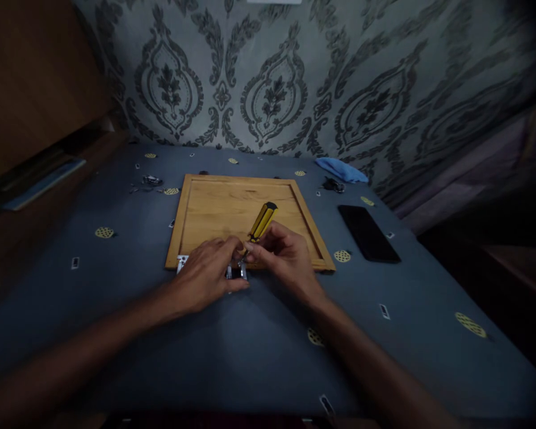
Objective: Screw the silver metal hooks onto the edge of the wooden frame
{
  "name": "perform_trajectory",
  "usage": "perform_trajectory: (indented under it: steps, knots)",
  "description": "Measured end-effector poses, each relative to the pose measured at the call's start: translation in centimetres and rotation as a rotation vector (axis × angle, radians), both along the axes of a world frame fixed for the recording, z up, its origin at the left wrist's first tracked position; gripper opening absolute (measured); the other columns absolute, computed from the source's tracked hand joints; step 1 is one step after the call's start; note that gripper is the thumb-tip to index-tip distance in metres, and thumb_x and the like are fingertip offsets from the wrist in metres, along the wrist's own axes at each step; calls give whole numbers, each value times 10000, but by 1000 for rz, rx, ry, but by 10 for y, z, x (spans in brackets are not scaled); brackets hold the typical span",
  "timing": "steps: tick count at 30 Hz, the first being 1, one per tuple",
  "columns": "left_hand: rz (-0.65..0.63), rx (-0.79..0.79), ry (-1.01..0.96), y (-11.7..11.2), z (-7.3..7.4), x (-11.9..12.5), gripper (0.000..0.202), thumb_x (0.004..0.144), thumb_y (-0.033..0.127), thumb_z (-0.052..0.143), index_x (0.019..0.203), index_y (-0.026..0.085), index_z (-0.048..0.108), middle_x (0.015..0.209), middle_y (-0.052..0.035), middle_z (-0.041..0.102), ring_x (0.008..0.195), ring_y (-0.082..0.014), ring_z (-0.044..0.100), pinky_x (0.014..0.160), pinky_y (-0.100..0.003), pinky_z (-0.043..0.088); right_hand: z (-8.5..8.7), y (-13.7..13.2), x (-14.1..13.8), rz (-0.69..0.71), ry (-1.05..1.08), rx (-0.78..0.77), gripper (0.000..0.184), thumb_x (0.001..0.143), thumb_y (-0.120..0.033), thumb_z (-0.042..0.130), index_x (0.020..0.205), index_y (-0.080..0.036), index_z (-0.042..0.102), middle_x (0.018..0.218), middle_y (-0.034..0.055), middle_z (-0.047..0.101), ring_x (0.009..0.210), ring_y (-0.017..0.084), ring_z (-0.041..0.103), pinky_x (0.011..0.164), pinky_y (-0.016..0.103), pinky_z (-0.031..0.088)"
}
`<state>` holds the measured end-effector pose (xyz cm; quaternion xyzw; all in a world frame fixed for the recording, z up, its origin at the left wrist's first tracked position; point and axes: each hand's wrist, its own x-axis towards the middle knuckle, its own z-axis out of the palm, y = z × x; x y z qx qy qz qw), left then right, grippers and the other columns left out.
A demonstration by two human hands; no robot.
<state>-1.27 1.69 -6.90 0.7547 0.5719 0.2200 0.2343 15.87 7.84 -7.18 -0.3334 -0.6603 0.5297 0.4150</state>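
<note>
A wooden tray (205, 205) lies flat on a blue cloth-covered surface (250, 357). At its near edge sits a small metal piece (182, 260), mostly under my left hand (208, 274), whose fingers are curled down onto it. My right hand (286, 256) is closed round a screwdriver with a yellow and black handle (262, 221). The handle tilts up and away from me, and its tip points down at the metal piece between my two hands. The tip itself is hidden by my fingers.
A black phone (368, 232) lies right of the tray. A folded blue cloth (342, 169) sits at the back right by the patterned wall. Small metal parts (152, 180) lie at the back left. Wooden furniture (31, 89) rises on the left.
</note>
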Motion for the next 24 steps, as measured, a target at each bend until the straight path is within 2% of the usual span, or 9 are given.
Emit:
perform_trajectory:
  steps: [6,9,14,19,24]
  knots:
    - [11,2,3,1,2,1,387,772,259,837,1020,228,541,1063,-40,688,1036,-285,660,880,-402,505,0,-5,-4,17,8,-82,418,700,-522,871,784,-228,587,634,-44,636,544,129,623,538,253,519]
    - [-1,-4,-15,1,1,1,442,765,251,846,1080,232,537,1128,-58,694,1092,-297,655,919,-425,505,1,-2,-2,65,-19,-84,410,713,-565,848,767,-212,645,666,-12,668,600,147,643,609,291,552]
    - [-20,34,-41,0,-3,-2,384,783,275,830,1035,232,543,1134,-59,698,1070,-281,657,922,-435,507,5,5,5,150,-16,-75,382,739,-573,827,755,-213,700,683,0,684,663,162,672,693,326,573]
    - [-13,24,-16,0,-4,-2,365,795,306,812,1034,232,546,1057,-48,690,1007,-268,652,867,-414,505,1,4,4,65,-13,-46,326,721,-497,862,701,-219,692,668,-10,682,616,148,655,644,310,553]
    - [-9,12,-7,0,-1,-1,366,795,302,810,1031,233,539,1051,-44,678,998,-263,645,838,-391,493,-2,1,-1,4,7,-66,390,676,-487,891,635,-227,604,586,-21,677,550,149,633,570,292,538]
